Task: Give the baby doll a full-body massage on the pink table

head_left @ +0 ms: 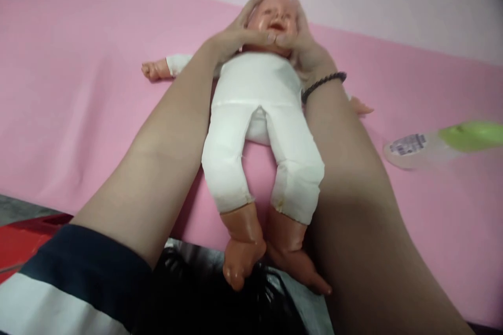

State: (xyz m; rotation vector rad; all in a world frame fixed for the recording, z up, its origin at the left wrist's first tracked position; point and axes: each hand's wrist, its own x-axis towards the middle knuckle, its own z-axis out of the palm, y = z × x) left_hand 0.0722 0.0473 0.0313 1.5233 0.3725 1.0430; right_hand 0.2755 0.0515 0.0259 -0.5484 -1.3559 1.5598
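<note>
The baby doll (pixel 259 81) lies face up, bottom centre to upper centre; at right, the labelled bottle (pixel 408 144) is untouched. At upper centre, the left hand (pixel 238 31) and right hand (pixel 308 46) curl around the doll's head, thumbs by the chin; the hold looks complete.

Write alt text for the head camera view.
A person's left hand and right hand cup the head of a face-up, white-bodied doll over a pink surface. A dark bracelet circles the right wrist; a blurred green-and-clear item lies at the right.
</note>
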